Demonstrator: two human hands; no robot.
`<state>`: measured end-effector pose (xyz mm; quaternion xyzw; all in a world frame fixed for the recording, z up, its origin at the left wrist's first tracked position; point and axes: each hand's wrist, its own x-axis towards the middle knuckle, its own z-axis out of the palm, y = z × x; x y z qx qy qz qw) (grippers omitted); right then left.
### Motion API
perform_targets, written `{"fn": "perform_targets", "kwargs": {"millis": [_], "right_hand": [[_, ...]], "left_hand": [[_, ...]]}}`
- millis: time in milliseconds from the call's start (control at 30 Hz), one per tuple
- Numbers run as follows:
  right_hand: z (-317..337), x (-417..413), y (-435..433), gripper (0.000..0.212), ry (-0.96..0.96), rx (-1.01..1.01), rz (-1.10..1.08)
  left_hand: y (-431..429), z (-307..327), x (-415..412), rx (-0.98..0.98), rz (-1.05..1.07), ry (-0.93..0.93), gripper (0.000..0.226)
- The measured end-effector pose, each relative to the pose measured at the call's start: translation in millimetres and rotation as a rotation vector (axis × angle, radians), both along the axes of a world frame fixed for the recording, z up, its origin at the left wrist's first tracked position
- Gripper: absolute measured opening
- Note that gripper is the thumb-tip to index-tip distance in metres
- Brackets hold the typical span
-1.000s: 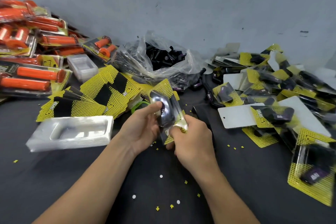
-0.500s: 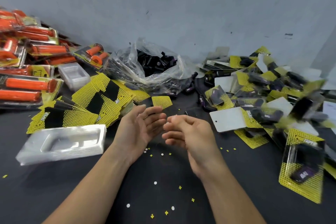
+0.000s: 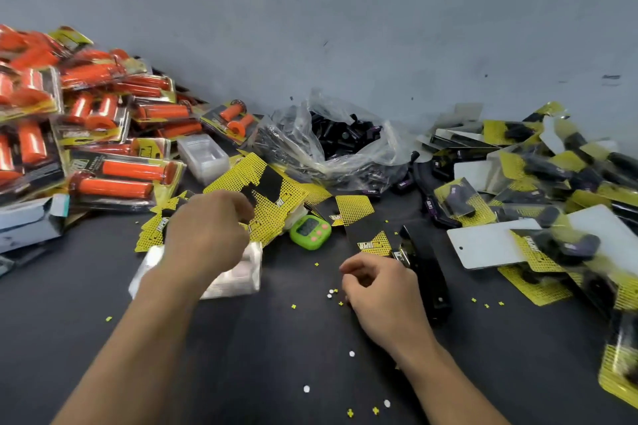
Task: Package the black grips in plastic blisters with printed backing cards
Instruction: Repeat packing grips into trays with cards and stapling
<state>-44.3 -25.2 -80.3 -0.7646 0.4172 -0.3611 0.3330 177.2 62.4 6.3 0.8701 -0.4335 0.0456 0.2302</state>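
My left hand (image 3: 207,231), blurred, is over the stack of clear plastic blisters (image 3: 247,269), its curled fingertips at the pile of yellow-and-black backing cards (image 3: 276,197); whether they hold a card is unclear. My right hand (image 3: 379,286) rests on the dark table with loosely curled fingers and holds nothing. Just beyond it lies a single backing card (image 3: 369,235). A clear bag of loose black grips (image 3: 341,138) sits at the back centre.
A black stapler (image 3: 428,272) lies right of my right hand. A green timer (image 3: 309,231) sits between the cards. Packaged black grips (image 3: 538,183) are heaped at the right, orange grip packs (image 3: 121,172) at the left, and a smaller blister stack (image 3: 203,155) behind. Punched paper bits dot the table.
The pack held a second ago left my hands and went to the right heap. My left hand has since reached left toward the cards; my right hand dropped beside the stapler.
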Motion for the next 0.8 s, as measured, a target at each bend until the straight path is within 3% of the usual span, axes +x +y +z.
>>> {"fn": "perform_targets", "kwargs": {"millis": [67,133,267,800], "right_hand": [[-3,3,0,0.016,-0.029,-0.07,-0.023],[-5,7,-1,0.019,-0.033,-0.135,-0.035],[-7,15,-4,0.026,0.068,-0.223,-0.031],[-12,12,-11,0.025,0.063,-0.199,-0.085]], "left_hand": [[15,3,25,0.238,-0.002,0.002,0.051],[24,2,37,0.29,-0.011,0.018,0.045],[26,-6,41,0.22,-0.008,-0.034,0.028],[29,-13,39,0.018,-0.017,-0.107,0.026]]}}
